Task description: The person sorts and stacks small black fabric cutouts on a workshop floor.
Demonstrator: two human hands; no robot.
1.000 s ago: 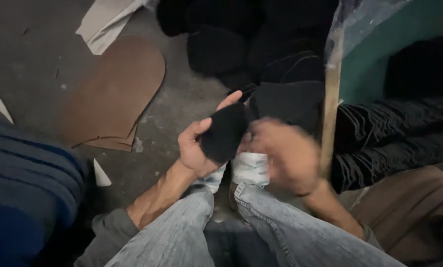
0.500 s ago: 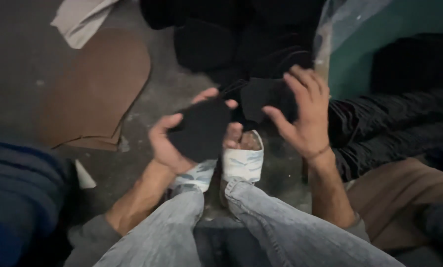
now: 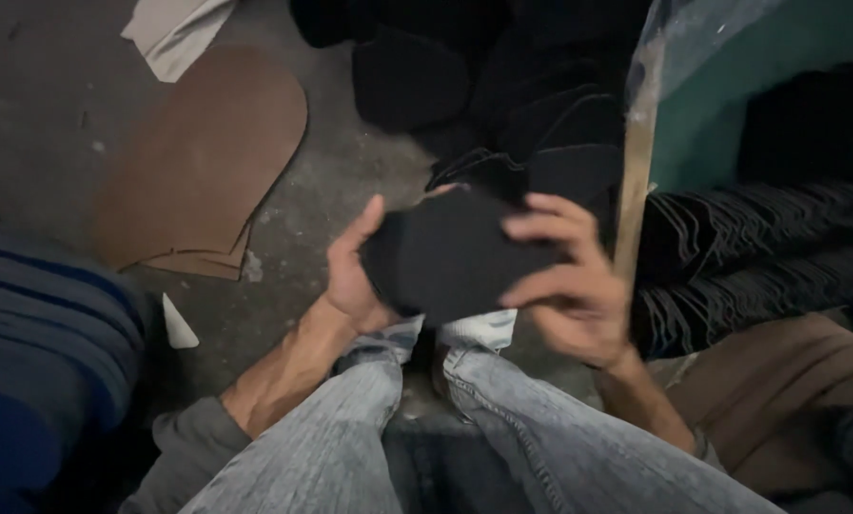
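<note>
I hold a stack of flat black rounded fabric pieces (image 3: 450, 257) between both hands, above my knees in light blue jeans (image 3: 531, 438). My left hand (image 3: 350, 276) grips the stack's left edge, thumb up along its side. My right hand (image 3: 569, 286) lies over its right side, fingers spread across the top. Beyond the stack, a heap of the same black pieces (image 3: 502, 86) lies on the grey floor.
A brown cut sheet (image 3: 198, 162) and pale scraps (image 3: 174, 33) lie on the floor at left. Rows of stacked black pieces (image 3: 759, 257) sit at right, beside a clear plastic bag (image 3: 655, 86) and a green surface (image 3: 778, 57). A dark blue bundle (image 3: 36, 362) fills the lower left.
My right hand has come down from its raised, open pose onto the right side of the black stack. The stack has shifted slightly right, held by both hands.
</note>
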